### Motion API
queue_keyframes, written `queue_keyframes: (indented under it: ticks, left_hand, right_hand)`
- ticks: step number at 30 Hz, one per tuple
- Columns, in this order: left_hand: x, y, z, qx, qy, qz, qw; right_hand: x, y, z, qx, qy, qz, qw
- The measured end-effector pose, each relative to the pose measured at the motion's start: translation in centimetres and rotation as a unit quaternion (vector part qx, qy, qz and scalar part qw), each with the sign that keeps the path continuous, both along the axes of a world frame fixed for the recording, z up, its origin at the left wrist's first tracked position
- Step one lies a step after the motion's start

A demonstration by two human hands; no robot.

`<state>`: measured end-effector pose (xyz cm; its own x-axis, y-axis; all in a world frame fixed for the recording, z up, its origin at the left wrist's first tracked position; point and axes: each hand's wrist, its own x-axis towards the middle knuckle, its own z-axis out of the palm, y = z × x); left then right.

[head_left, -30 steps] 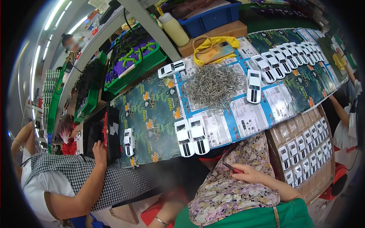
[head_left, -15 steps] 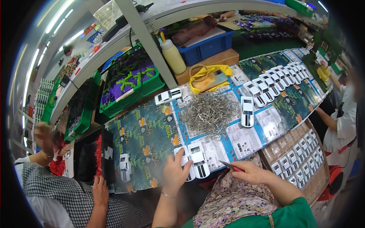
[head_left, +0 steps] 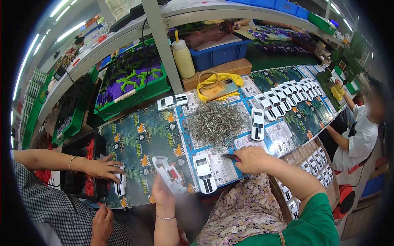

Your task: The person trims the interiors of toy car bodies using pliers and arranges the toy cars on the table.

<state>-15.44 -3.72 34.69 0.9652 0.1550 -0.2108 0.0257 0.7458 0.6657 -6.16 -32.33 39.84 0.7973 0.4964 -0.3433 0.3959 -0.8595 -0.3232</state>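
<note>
My left hand [head_left: 163,194] holds a white toy car body [head_left: 169,175] above the table's near edge. The body is tilted, showing its hollow inside and a red part; motion blurs it. My right hand [head_left: 253,160] is closed round a dark, pointed hand tool [head_left: 230,157], its tip toward the left; its grip is mostly hidden. Between my hands a white toy car [head_left: 204,174] with black stripes lies on the table. Beyond it is a heap of thin silver metal pieces [head_left: 215,123]. Another white toy car [head_left: 257,125] lies right of the heap.
A row of toy cars [head_left: 287,96] runs to the far right, and one car [head_left: 172,101] lies behind the heap. Cars fill a cardboard tray [head_left: 316,168] at right. At left a co-worker's hand [head_left: 106,168] covers a toy car. A cream bottle [head_left: 183,59] stands behind.
My left hand has lifted one of the two near cars and tipped it, moving left. My right hand has moved up with the tool. The co-worker's hand has come onto the left car.
</note>
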Motion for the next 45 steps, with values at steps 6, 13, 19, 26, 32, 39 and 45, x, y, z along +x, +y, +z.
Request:
queue_keyframes:
  ticks: [6,13,19,26,32,39,45]
  left_hand:
    - [-0.9,-1.1,-0.3,-0.074,-0.045,-0.014,0.996]
    - [0.9,-2.6,1.4,-0.021,-0.075,-0.094,0.993]
    - [4.7,-6.3,1.7,0.042,-0.018,-0.17,0.984]
    - [6.3,-7.2,2.0,0.009,-0.005,-0.143,0.99]
    - [2.0,-6.5,2.3,0.026,-0.003,-0.101,0.995]
    - [-2.9,-5.4,1.1,0.017,-0.006,-0.074,0.997]
    - [-2.9,-6.4,2.2,0.056,-0.013,-0.101,0.993]
  right_hand:
    - [-0.8,0.8,-0.7,-0.064,-0.154,0.076,0.983]
    - [-1.1,-2.0,0.6,-0.019,-0.239,0.116,0.964]
    - [-0.7,-2.7,2.7,0.01,-0.256,0.149,0.955]
    - [0.4,-3.6,1.7,-0.032,-0.224,0.137,0.964]
    - [0.2,-1.9,0.7,-0.015,-0.222,0.151,0.963]
    - [0.5,0.4,0.6,-0.137,-0.29,0.277,0.906]
    - [-0.1,-1.5,-0.3,-0.012,-0.188,0.137,0.973]
